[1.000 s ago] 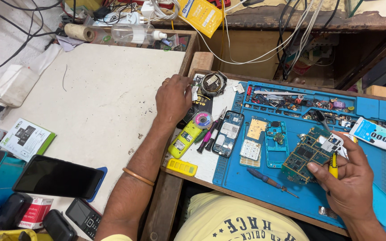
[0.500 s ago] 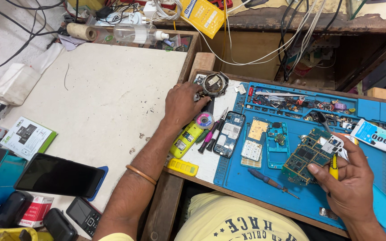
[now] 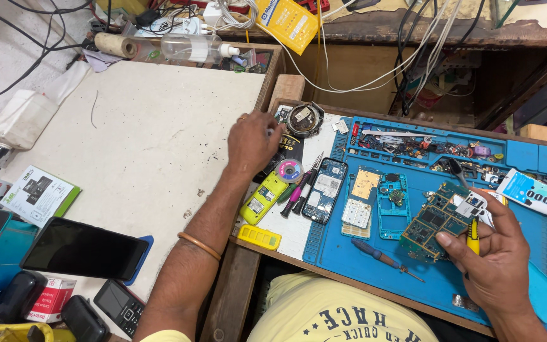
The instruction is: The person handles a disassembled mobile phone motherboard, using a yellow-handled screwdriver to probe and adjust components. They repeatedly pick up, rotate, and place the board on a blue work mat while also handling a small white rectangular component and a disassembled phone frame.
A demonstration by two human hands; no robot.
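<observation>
While the left hand point(image 3: 253, 142) curls over tools, right fingers point(image 3: 451, 242) pinch the circuit board point(image 3: 435, 221), angled up-right.

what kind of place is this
Most likely a mobile phone repair bench. A blue repair mat carries opened phone shells and small parts, the right hand holds a green circuit board, and a screwdriver lies nearby.

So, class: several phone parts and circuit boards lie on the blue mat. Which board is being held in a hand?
The green circuit board, pinched by the right hand. The other parts lie flat on the blue mat.
</observation>
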